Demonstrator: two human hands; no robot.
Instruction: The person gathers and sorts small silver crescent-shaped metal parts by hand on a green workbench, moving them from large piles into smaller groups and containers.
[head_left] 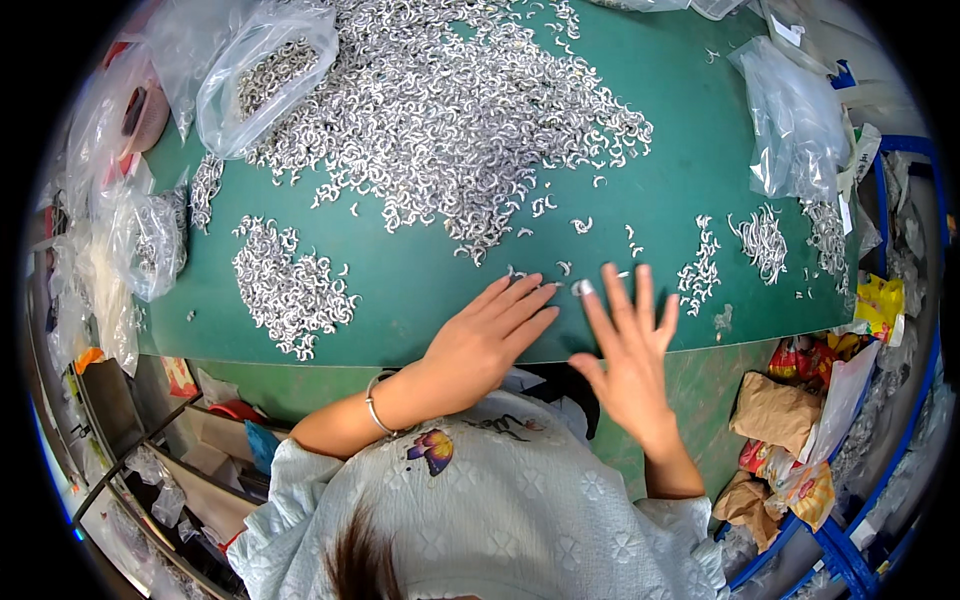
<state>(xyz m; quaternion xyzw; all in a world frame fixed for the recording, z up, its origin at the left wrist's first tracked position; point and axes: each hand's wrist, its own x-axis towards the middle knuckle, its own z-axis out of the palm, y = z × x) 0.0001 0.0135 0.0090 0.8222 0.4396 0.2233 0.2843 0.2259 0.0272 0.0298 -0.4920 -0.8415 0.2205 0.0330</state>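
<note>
Small curved, silvery metal pieces (470,120) lie in a large heap across the green tabletop (420,290). My left hand (485,335) is near the table's front edge, palm down, its fingers stretched toward a few loose pieces. To its right, my right hand (630,355) has its fingers spread, with white on one fingertip; a few pieces lie at its fingertips. A smaller pile of curved pieces (290,290) sits left of my left hand. Right of my right hand are a narrow pile (700,265) and a pile of longer, thinner pieces (762,243).
An opened clear bag (265,85) holding pieces stands at the heap's left. Another filled clear bag (150,240) is at the left edge. Clear plastic bags (795,120) lie at the far right. Beside the table on the right are brown paper bags (775,410) and a blue frame (910,390).
</note>
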